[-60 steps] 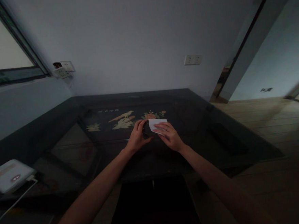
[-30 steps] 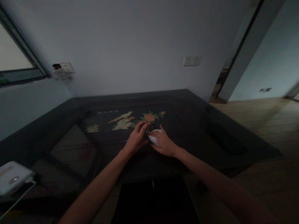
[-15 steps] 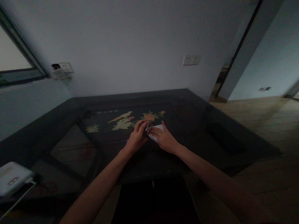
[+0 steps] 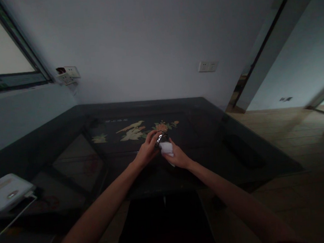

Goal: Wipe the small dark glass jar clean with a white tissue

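Note:
Over the middle of a dark glass-topped table (image 4: 207, 133), my left hand (image 4: 146, 150) is closed around a small dark object with a shiny edge (image 4: 160, 138); I cannot name it. My right hand (image 4: 178, 156) is closed on a crumpled white tissue (image 4: 166, 148) and presses it against that object. The two hands touch each other. A painted bird-and-flower pattern (image 4: 136, 130) shows under the glass just beyond them.
A white device (image 4: 7, 190) with a white cable lies at the table's near left corner. Wall sockets (image 4: 67, 74) sit at the back left and another socket plate (image 4: 208, 66) on the far wall. Wooden floor (image 4: 305, 156) and a doorway lie to the right.
The white tissue lay flat and spread under my right fingers two seconds ago; it is now bunched in my right hand against the small object. Both hands stayed at the same spot.

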Available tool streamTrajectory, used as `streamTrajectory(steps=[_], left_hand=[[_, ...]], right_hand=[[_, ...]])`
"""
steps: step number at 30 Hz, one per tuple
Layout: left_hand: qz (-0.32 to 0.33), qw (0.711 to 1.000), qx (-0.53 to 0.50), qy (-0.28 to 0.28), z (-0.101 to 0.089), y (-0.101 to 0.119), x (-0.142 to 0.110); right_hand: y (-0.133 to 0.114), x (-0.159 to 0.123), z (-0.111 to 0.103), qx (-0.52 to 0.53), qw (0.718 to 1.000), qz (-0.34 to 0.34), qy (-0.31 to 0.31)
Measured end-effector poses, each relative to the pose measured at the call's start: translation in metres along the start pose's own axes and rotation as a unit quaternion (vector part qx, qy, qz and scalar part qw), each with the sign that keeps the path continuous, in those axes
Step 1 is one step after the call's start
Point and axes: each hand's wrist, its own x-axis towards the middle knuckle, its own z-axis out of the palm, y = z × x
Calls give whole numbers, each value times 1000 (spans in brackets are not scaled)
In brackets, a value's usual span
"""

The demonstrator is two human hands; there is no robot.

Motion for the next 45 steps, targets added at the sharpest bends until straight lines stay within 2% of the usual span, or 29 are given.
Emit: streamTrajectory(steps=[5,10,13,20,25,28,33,36,40,45], left_hand=[[6,1000,-10,-3,3,-4,0],[-6,998,-51,31,5,-4,4],[-13,996,-81,37,3,-2,7],[-35,979,-202,-2,-1,-3,9],[-102,922,-371,-35,-2,-2,9],[-138,887,-437,-50,-4,-4,10],[-157,850,-502,-45,6,-7,10],[-166,817,-550,-43,15,-1,8],[-197,776,-598,-26,20,5,6],[-213,756,-619,-17,15,6,6]], right_hand=[[5,-1,-2,-87,994,-66,-21],[9,0,-14,-180,976,-112,-55],[13,2,-18,-217,967,-128,-48],[17,4,-16,-237,959,-158,-6],[10,1,-21,-209,966,-152,9],[5,1,-23,-181,973,-143,26],[-2,1,-22,-119,984,-103,86],[-6,1,-18,-91,986,-84,114],[-10,2,-13,-79,983,-86,140],[-6,4,-16,-106,984,-102,102]])
